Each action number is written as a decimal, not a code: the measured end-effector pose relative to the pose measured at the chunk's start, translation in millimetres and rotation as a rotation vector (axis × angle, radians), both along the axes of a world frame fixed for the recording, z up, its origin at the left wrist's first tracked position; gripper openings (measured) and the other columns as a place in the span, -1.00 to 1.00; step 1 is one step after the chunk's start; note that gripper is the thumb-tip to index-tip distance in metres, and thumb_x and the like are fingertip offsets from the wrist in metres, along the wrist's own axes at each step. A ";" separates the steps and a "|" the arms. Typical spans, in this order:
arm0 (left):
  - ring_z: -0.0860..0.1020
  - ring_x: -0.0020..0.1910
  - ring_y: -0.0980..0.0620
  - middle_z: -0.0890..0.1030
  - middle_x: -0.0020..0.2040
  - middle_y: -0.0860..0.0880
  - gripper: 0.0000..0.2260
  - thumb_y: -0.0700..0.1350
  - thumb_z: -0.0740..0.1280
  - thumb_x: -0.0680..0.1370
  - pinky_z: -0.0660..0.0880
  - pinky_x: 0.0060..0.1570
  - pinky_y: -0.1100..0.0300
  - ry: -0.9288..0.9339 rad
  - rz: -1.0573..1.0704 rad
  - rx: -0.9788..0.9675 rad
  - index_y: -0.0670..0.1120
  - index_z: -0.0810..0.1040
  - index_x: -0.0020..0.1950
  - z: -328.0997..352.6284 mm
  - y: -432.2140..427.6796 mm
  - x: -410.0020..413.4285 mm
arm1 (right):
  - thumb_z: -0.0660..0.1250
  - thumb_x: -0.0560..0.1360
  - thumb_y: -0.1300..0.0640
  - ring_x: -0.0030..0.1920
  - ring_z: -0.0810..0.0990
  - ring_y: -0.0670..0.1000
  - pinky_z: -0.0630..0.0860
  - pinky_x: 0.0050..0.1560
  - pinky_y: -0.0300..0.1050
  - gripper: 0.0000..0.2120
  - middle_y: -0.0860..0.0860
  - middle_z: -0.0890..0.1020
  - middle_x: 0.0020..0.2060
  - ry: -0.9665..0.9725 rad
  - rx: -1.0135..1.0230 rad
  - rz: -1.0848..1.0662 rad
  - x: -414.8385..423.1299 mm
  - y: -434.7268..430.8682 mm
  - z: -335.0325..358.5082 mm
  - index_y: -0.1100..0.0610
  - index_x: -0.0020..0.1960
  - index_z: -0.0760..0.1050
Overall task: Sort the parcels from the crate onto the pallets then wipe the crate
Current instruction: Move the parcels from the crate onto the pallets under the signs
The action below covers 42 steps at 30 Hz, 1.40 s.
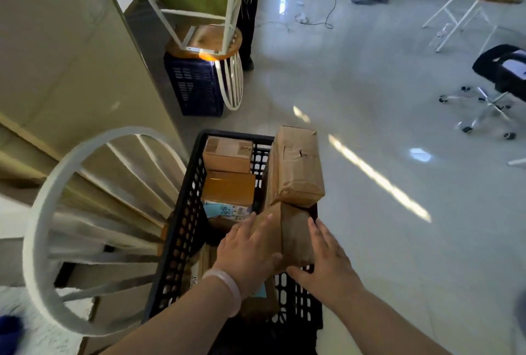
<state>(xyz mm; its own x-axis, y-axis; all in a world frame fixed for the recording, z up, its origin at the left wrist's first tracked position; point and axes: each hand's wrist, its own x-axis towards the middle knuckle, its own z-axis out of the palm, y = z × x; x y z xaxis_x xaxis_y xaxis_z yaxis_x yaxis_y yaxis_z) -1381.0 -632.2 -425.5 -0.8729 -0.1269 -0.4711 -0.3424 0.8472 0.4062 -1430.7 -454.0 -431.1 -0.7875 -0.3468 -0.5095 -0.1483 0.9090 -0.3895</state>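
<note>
Your left hand [247, 249] and right hand [327, 258] press flat, fingers straight and spread, on either side of a brown paper parcel [294, 233] at the black crate [182, 212]'s right side; a second wrapped parcel [296, 167] rests on the rim just beyond it

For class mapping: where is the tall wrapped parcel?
Head view, centre: parcel at the crate's right side, right of the boxes, beyond the right hand.

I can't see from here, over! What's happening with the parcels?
Left hand and right hand flat on brown paper parcel. Parcel at black crate's near right. Second paper parcel touching its far end, may slide.
</note>
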 end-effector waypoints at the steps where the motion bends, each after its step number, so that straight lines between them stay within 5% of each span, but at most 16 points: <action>1: -0.06 0.58 -0.05 -0.07 0.61 0.07 -0.29 0.25 0.19 0.57 -0.01 0.53 -0.10 0.000 -0.005 0.028 0.25 -0.19 0.56 -6.7 0.2 -7.3 | 0.30 0.47 -0.32 0.58 -0.14 0.01 -0.03 0.55 -0.01 0.02 -0.07 -0.23 0.58 -0.020 0.007 -0.016 -1.4 -2.7 -4.9 -0.07 0.57 -0.37; 11: -0.10 0.57 -0.08 -0.18 0.59 0.13 -0.37 0.26 0.15 0.59 0.03 0.51 -0.09 -0.121 -0.058 0.188 0.38 -0.19 0.52 -42.9 7.6 -40.5 | 0.18 0.42 -0.30 0.56 -0.26 -0.06 -0.28 0.52 -0.07 -0.01 -0.08 -0.28 0.57 -0.134 0.029 -0.012 4.8 -18.7 -34.1 -0.02 0.57 -0.39; 16: 0.00 0.56 -0.08 -0.14 0.58 0.20 -0.41 0.21 0.17 0.60 0.17 0.48 -0.08 -0.138 0.055 0.291 0.43 -0.12 0.50 -40.5 -4.4 -35.0 | 0.19 0.59 0.03 0.57 -0.10 -0.08 -0.02 0.55 -0.05 -0.26 -0.14 -0.14 0.58 -0.148 -0.187 -0.189 5.4 -20.9 -26.3 -0.09 0.60 -0.21; 24: 0.17 0.52 -0.02 -0.09 0.59 0.19 -0.40 0.11 0.16 0.63 0.30 0.36 0.12 -0.119 0.112 0.392 0.41 -0.17 0.51 -27.3 -18.9 -21.2 | 0.27 0.61 -0.01 0.42 0.38 0.12 0.37 0.38 0.06 -0.22 0.07 0.33 0.47 -0.343 -0.393 -0.608 -11.9 -44.9 -24.7 -0.06 0.61 -0.19; 29: 0.25 0.48 -0.01 0.01 0.58 0.17 -0.32 0.08 0.18 0.63 0.33 0.39 0.06 -0.080 0.183 0.400 0.38 -0.27 0.50 -14.3 -14.8 -3.4 | 0.34 0.55 -0.03 0.21 0.53 0.02 0.52 0.27 0.06 -0.46 -0.02 0.54 0.24 -0.335 -0.369 -0.517 -3.8 -36.3 -11.4 -0.10 0.49 0.27; 36: 0.28 0.46 -0.05 0.10 0.56 0.04 -0.21 0.20 0.24 0.57 0.36 0.39 -0.09 0.037 0.308 0.285 0.31 -0.35 0.50 25.2 1.9 17.6 | 0.48 0.44 -0.06 0.19 0.52 0.00 0.55 0.18 0.00 -0.36 -0.08 0.52 0.22 -0.345 -0.451 -0.443 5.4 -26.6 32.3 -0.11 0.46 0.31; 42: 0.33 0.41 0.00 0.12 0.52 0.02 -0.06 0.15 0.37 0.52 0.42 0.34 0.01 0.159 0.468 0.228 0.18 -0.35 0.54 59.3 16.5 55.8 | 0.46 0.47 -0.03 0.08 0.57 0.01 0.59 -0.02 -0.05 -0.47 -0.04 0.56 0.12 -0.424 -0.567 -0.422 17.4 -19.0 60.9 0.00 0.38 0.38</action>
